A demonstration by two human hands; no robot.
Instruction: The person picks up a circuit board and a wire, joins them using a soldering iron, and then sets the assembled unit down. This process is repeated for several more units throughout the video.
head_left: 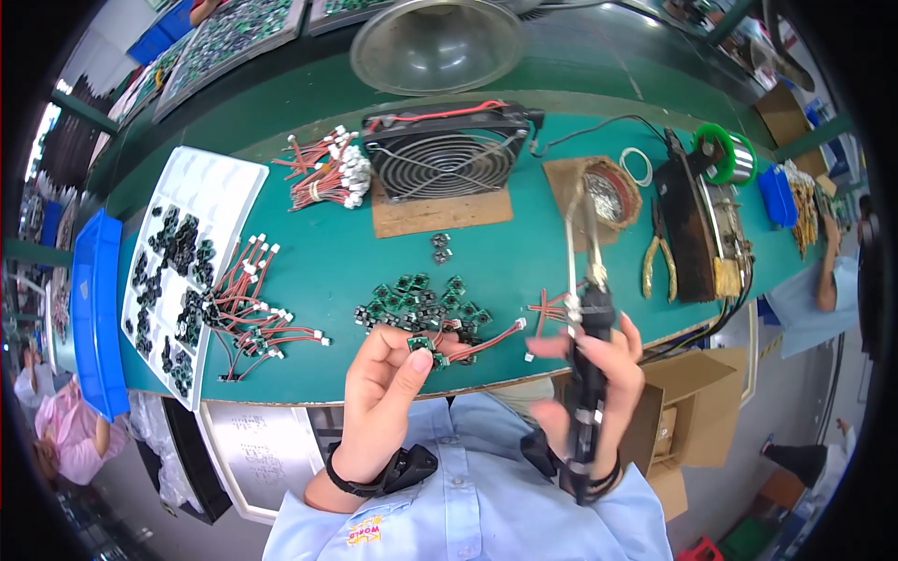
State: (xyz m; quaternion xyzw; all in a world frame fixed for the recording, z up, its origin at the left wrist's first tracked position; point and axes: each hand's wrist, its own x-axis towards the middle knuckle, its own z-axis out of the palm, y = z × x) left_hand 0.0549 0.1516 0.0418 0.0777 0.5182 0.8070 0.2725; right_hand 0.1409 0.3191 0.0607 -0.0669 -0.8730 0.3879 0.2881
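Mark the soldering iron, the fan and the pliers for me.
Soldering iron [589,360]: head view, on its black handle.
Fan [447,166]: head view, on the middle of its round wire grille.
Pliers [660,236]: head view, near the joint above the yellow handles.

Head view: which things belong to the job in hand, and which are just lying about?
Seemingly in the job: green board in left hand; black tool in right hand; red lead; board pile.

Apparently lying about, untouched: pliers; cardboard box; long blue bin.

Red/yellow lettering on lt. blue shirt; print on white panel illeg.
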